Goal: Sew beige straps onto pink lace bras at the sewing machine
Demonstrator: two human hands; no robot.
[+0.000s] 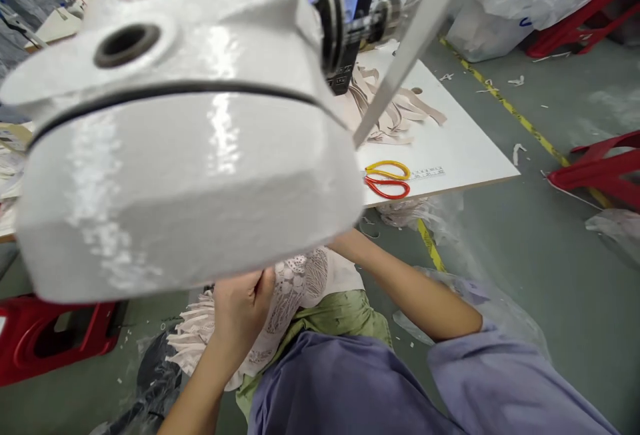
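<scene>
The large white sewing machine head [200, 175] fills the upper left and covers the space where my hands meet the work. My left hand [243, 305] is closed at its lower edge, thumb pressed to the curled fingers, gripping pale pink lace fabric [295, 291]. That fabric drapes down over my lap, and a bunch of pale strips [193, 328] hangs beside my left wrist. Of my right hand [344, 244] only the part near the wrist shows, at the fabric's far side. Its fingers are hidden behind the machine head.
On the white table [465, 161] lie scissors [387, 180] with yellow and red handles, and a heap of pale fabric strips [395, 111]. Red stools [610, 168] stand right, another red stool [55, 335] left. A plastic bag [520, 8] sits at the back right.
</scene>
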